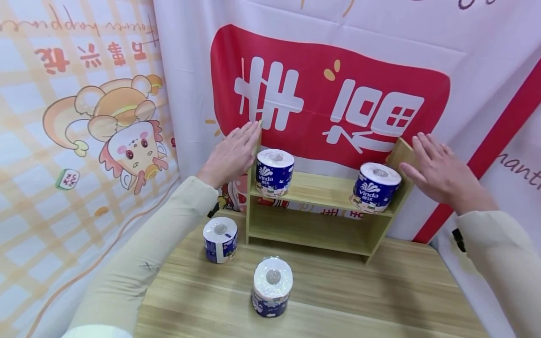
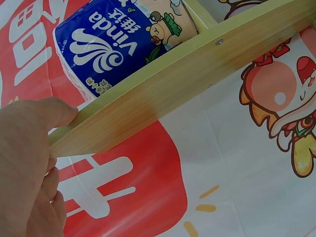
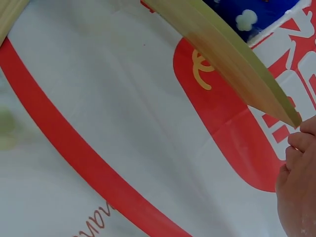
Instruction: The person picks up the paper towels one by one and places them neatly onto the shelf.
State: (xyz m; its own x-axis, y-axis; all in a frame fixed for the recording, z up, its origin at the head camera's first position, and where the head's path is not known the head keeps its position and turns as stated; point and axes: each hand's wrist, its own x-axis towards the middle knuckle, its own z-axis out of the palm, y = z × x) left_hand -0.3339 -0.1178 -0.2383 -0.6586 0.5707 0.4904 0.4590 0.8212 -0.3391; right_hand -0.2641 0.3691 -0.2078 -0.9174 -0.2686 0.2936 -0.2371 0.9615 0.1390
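A small two-tier wooden shelf (image 1: 321,188) stands on the table. Two toilet rolls in blue Vinda wrappers rest on its upper board, a left roll (image 1: 274,173) and a right roll (image 1: 375,188). My left hand (image 1: 232,152), fingers mostly straight, touches the top of the left side panel (image 2: 163,81); in the left wrist view its thumb lies at the panel's edge. At the opposite panel (image 3: 237,64), my right hand (image 1: 444,171) has its fingers extended and thumb spread. Its fingertips are at the panel's top corner in the right wrist view. Neither hand holds a roll.
One more toilet roll (image 1: 220,239) stands on the table left of the shelf, and another (image 1: 272,287) in front of it. Printed cloth (image 1: 186,84) hangs behind and at the sides. The wooden table (image 1: 338,291) has a rounded right corner.
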